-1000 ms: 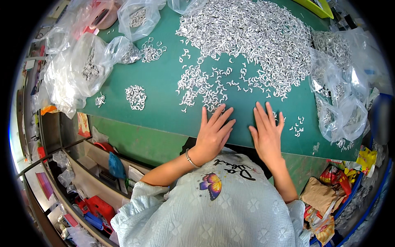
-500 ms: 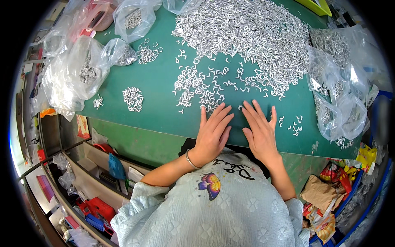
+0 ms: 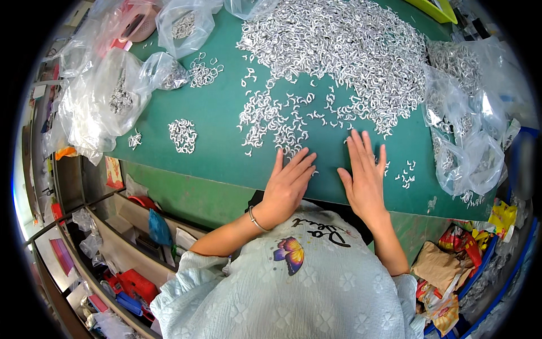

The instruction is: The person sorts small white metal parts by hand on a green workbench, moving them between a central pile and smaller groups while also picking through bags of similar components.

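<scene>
My left hand point(image 3: 287, 186) is open and palm down at the near edge of the green table, its fingertips against the near side of a loose patch of small curved silver metal pieces point(image 3: 271, 121). To its right, my right hand point(image 3: 364, 176) also lies palm down, fingers stretched and thumb apart, with nothing held. Its fingertips point at the large heap of the same pieces point(image 3: 339, 45). A few scattered pieces point(image 3: 407, 174) lie right of this hand. What is under both palms is hidden.
Small piles of pieces point(image 3: 183, 135) sit on the table's left. Clear plastic bags point(image 3: 107, 101) stand at the left, and more filled bags point(image 3: 468, 130) at the right edge. A yellow tray point(image 3: 435, 8) is at the far right. Open drawers point(image 3: 124, 226) are below left.
My right hand has moved right and slightly forward. My left hand has drawn back a little, so the gap between the two hands is wider.
</scene>
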Tool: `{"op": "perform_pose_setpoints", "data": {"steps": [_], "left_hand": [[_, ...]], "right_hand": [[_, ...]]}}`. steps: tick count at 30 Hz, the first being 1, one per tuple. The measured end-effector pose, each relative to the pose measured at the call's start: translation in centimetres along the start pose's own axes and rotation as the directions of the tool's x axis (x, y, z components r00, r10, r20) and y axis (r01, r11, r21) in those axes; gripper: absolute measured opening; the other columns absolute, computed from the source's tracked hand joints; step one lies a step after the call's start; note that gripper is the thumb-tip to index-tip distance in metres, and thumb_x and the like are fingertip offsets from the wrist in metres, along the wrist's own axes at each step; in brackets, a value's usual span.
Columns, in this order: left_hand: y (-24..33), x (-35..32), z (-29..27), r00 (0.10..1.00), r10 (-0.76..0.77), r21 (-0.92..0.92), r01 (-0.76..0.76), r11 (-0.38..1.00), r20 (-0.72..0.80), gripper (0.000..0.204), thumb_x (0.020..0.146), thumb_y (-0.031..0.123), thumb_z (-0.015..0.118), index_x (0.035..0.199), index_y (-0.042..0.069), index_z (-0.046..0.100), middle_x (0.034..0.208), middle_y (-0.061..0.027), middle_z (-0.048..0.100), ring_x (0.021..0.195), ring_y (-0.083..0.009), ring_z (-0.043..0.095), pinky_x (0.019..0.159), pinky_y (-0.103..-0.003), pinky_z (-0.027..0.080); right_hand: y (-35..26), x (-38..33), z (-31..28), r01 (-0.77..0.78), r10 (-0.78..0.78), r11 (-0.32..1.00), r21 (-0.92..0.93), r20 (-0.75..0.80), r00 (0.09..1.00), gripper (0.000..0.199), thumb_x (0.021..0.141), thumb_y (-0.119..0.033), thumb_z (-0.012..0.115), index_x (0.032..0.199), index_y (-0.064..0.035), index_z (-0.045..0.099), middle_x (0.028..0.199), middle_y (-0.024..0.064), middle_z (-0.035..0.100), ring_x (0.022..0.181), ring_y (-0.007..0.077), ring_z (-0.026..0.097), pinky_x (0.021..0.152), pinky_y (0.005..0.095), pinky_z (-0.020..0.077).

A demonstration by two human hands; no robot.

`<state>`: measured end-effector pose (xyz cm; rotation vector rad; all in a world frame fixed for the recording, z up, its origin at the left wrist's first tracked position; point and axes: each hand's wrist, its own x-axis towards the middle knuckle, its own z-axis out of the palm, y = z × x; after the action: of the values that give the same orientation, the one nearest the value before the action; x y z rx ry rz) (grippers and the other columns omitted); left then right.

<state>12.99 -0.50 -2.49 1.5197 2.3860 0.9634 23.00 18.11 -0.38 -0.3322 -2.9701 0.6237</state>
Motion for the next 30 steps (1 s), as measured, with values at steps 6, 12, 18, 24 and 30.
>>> {"op": "perform_pose_setpoints", "data": {"steps": [6,12,18,24,30], "left_hand": [[0.8,0.6,-0.5,0.999,0.002,-0.065,-0.005,0.998,-0.046,0.032,0.076,0.0,0.068,0.108,0.001,0.065,0.131,-0.0137,0.055,0.13,-0.0338,0.046,0.108,-0.065,0.023],[-0.3,-0.1,0.1,0.995,-0.051,-0.027,0.048,0.998,-0.091,0.024,0.078,0.001,0.069,0.102,0.002,0.066,0.131,-0.0133,0.055,0.129,-0.0338,0.047,0.108,-0.064,0.024],[0.6,0.3,0.3,0.99,-0.056,-0.073,0.047,0.996,-0.132,0.026,0.079,-0.002,0.067,0.104,0.001,0.065,0.129,-0.0134,0.057,0.128,-0.0331,0.048,0.109,-0.062,0.026],[0.3,0.5,0.0,0.982,-0.083,-0.058,0.074,0.996,-0.171,0.032,0.077,-0.003,0.068,0.108,0.005,0.066,0.124,-0.0102,0.059,0.122,-0.0318,0.052,0.109,-0.055,0.028],[1.7,2.0,0.8,0.991,-0.047,0.047,0.053,0.997,-0.123,0.041,0.075,0.004,0.071,0.115,0.007,0.064,0.11,-0.0071,0.056,0.102,-0.0264,0.051,0.088,-0.043,0.033]], "right_hand": [[-1.0,-0.9,-0.4,0.029,-0.033,0.999,0.034,0.122,0.992,0.066,0.088,-0.025,0.064,0.141,0.0041,0.039,0.153,0.0148,0.029,0.144,0.0327,0.023,0.112,0.0625,0.0129],[-0.5,-1.7,-0.3,-0.042,0.035,0.994,0.103,0.064,0.997,0.057,0.087,-0.018,0.063,0.137,0.0033,0.045,0.151,0.0143,0.036,0.143,0.0313,0.029,0.113,0.061,0.0129],[-1.8,-0.6,0.2,0.057,-0.066,0.995,0.076,0.122,0.99,0.062,0.087,-0.021,0.064,0.141,-0.0007,0.041,0.152,0.0111,0.035,0.144,0.0319,0.026,0.113,0.0609,0.0133],[-0.2,-1.9,-0.3,-0.026,0.021,0.996,0.088,0.047,0.999,0.061,0.086,-0.021,0.064,0.141,-0.0019,0.043,0.15,0.0117,0.037,0.144,0.0306,0.026,0.113,0.0598,0.0141],[0.1,-0.4,-0.4,-0.053,0.059,0.992,-0.114,0.044,0.997,0.055,0.089,-0.017,0.062,0.138,-0.0001,0.045,0.15,0.0086,0.037,0.142,0.0312,0.029,0.111,0.0644,0.0145]]}}
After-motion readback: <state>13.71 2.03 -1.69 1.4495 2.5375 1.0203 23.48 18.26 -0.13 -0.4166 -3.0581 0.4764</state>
